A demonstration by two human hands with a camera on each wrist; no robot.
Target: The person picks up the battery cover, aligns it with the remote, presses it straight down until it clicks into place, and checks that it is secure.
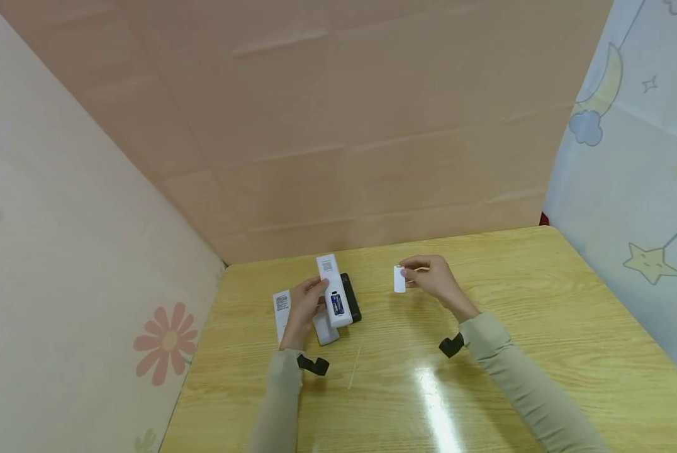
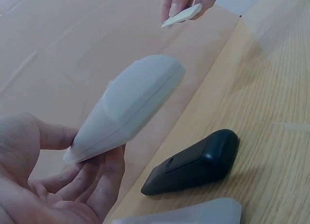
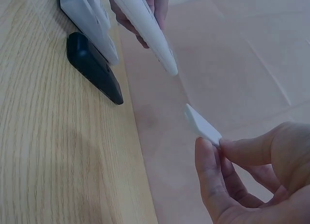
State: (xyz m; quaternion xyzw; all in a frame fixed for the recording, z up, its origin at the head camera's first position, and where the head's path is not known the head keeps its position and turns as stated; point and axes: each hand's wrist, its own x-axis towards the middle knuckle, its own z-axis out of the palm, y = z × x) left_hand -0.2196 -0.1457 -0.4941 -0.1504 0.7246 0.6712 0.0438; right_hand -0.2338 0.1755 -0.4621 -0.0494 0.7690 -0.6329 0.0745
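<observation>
My left hand [image 1: 306, 304] grips a white remote control [image 1: 331, 283] above the table, its back turned up. The battery compartment is uncovered, and blue batteries [image 1: 337, 304] show inside it. Off to the right, my right hand [image 1: 431, 277] pinches a small white battery cover [image 1: 399, 279] between thumb and fingers, apart from the remote. In the right wrist view the cover [image 3: 201, 125] appears edge-on as a thin plate. The left wrist view shows the held remote [image 2: 128, 105] from its side, with the batteries hidden.
A black remote [image 1: 351, 298] lies on the table [image 1: 520, 296] just right of the held one. Two white remotes lie near the left hand, one [image 1: 282, 308] to its left and another [image 1: 325, 330] partly under the held remote. A beige backdrop [image 1: 372, 126] rises behind the table.
</observation>
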